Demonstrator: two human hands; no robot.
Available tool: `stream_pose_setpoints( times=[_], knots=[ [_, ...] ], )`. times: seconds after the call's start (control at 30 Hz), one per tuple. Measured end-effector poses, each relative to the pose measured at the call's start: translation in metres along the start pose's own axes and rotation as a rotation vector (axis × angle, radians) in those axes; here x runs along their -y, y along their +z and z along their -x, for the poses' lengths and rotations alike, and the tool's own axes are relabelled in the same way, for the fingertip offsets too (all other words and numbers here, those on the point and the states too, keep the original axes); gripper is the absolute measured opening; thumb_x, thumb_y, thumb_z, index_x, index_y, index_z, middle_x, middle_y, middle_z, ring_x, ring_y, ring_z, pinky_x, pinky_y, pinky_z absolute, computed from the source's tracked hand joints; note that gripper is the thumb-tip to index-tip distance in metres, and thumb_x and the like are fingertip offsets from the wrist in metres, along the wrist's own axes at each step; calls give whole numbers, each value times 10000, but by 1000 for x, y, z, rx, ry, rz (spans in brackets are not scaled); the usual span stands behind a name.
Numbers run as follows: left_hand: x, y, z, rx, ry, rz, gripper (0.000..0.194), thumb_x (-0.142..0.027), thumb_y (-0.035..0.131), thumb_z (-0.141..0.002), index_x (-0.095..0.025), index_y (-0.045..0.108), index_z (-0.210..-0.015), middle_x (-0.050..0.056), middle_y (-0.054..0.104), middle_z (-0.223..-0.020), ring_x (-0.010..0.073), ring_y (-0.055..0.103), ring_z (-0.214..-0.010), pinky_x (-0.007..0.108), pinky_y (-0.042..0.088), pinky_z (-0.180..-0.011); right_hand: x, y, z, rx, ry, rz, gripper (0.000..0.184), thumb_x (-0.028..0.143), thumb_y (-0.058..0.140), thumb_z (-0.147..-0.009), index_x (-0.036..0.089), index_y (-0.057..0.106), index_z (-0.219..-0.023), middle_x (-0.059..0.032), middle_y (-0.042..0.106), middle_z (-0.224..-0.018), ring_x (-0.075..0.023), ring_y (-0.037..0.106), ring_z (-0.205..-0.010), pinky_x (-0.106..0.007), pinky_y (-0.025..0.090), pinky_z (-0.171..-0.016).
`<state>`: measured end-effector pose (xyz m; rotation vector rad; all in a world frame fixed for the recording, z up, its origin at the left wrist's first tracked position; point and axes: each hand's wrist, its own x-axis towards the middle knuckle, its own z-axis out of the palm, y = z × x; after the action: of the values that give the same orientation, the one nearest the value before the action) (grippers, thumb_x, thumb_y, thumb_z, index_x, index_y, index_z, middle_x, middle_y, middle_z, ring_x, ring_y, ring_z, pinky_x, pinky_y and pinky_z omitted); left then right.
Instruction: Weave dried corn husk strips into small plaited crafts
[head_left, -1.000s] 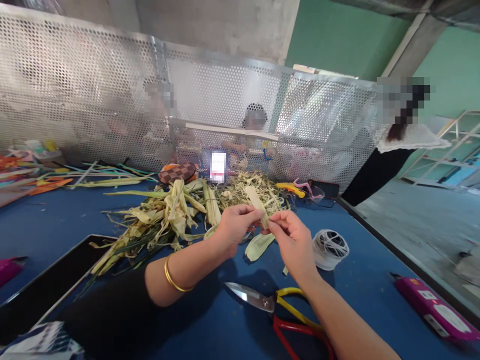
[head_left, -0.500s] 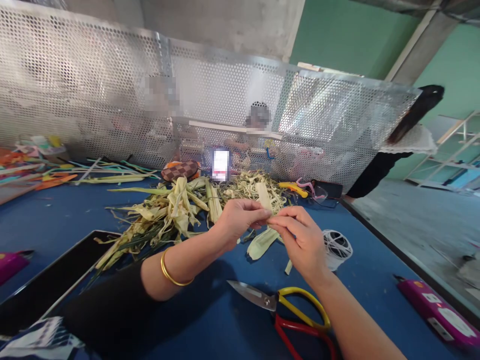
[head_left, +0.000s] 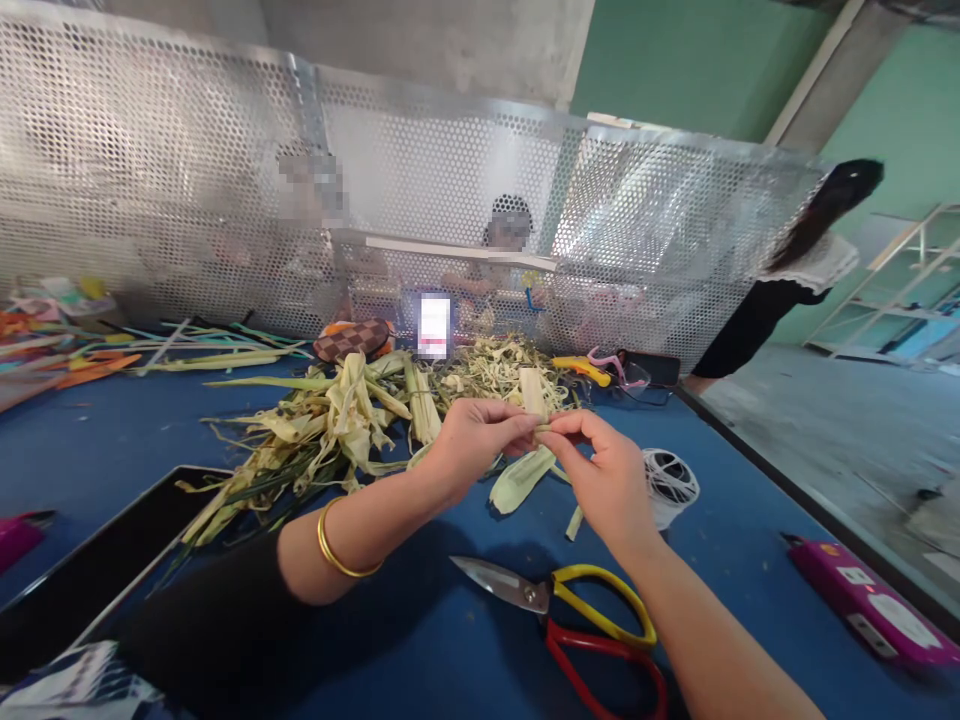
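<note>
Both my hands meet above the blue table [head_left: 135,440] and pinch one pale strip of corn husk [head_left: 533,392], which stands up between the fingertips. My left hand [head_left: 472,440], with a gold bangle on the wrist, grips it from the left. My right hand [head_left: 604,475] grips it from the right. A loose husk piece [head_left: 517,478] lies flat on the table just below the hands. A pile of dried husks [head_left: 330,425] spreads to the left and behind.
Scissors with yellow and red handles [head_left: 577,625] lie near my right forearm. A spool of white thread [head_left: 670,480] sits to the right. A magenta tool [head_left: 874,615] rests by the right edge. A black tray [head_left: 90,570] sits at left. People work behind the perforated metal screen [head_left: 187,200].
My fingers have drawn closer on the husk strip and turned it more upright. The person at the right has leaned further away.
</note>
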<state>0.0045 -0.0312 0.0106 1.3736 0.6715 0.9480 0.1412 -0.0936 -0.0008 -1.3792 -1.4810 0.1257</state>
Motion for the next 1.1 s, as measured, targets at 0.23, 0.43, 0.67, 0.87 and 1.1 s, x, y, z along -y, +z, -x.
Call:
stream_pose_setpoints(
  times=[0.23,0.43,0.67,0.87,1.1],
  knots=[
    [0,1,1,-3,14,-27,140,-301,715,-654,-162,708,-641,21,651,-593,102,551,-558,238,467,-590,1,1,0,7,53,45,136,322,594,-781,204,617,-717,-9,655,-698,-167,576,-650,-280,440,-636],
    [-2,3,2,-40,30,-44,118,-265,681,-660,-163,679,-601,-8,604,-569,78,480,-526,214,416,-549,0,3,0,-7,135,-47,171,367,642,-741,203,599,-757,-13,648,-725,-168,571,-662,-279,442,-626],
    [1,3,2,-69,135,-124,176,-309,651,-669,-165,627,-572,-24,530,-557,81,412,-540,210,344,-512,4,1,-3,140,233,-195,207,394,653,-711,190,623,-697,1,628,-635,-151,530,-598,-258,402,-551],
    [1,5,4,-35,161,-181,188,-308,629,-679,-158,612,-567,-26,526,-553,86,406,-536,224,335,-526,-1,6,0,108,239,-224,201,349,636,-722,188,611,-604,3,631,-554,-143,530,-547,-259,400,-557],
    [-1,2,3,-75,197,-238,203,-304,611,-700,-165,591,-553,-29,501,-531,86,400,-529,215,325,-500,2,5,0,149,256,-244,172,338,605,-756,190,645,-677,-13,680,-642,-166,594,-630,-273,439,-620]
  ],
)
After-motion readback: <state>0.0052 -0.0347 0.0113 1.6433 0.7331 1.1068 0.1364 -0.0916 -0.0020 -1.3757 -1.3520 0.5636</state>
